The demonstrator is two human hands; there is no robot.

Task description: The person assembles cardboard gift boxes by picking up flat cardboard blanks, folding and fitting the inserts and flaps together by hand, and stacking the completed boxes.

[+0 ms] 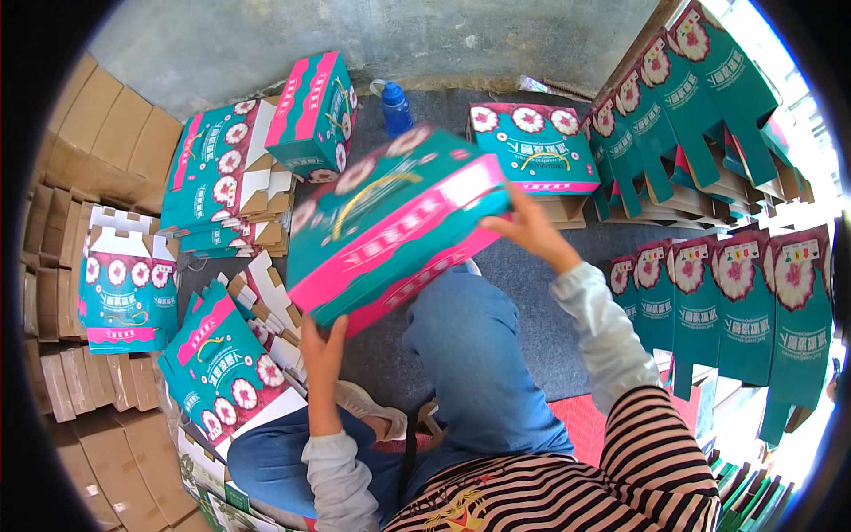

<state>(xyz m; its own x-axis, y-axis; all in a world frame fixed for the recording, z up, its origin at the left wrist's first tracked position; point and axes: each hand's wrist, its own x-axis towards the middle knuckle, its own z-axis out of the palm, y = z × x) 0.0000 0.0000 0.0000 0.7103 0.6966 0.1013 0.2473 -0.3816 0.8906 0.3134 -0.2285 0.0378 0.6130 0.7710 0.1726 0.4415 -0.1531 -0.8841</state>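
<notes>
A teal and pink carton [417, 213] with a yellow cord handle hangs tilted over my knees, slightly blurred. At its lower left corner my left hand [324, 350] grips the edge, thumb along the pink side. My right hand [532, 232] closes on the right end, with the fingers partly hidden by the carton. Just beyond its upper left stands a finished carton [306, 111] of the same kind on flattened ones. Another such carton [530, 142] sits behind it to the right, its cord handle on the side facing me.
Flattened teal cartons [208, 177] are stacked at the left, with more [222, 359] beside my left leg. Brown boxes [97, 106] line the left wall. Rows of standing cartons [683, 97] fill the right side. A blue bottle [395, 108] stands by the grey wall [355, 35].
</notes>
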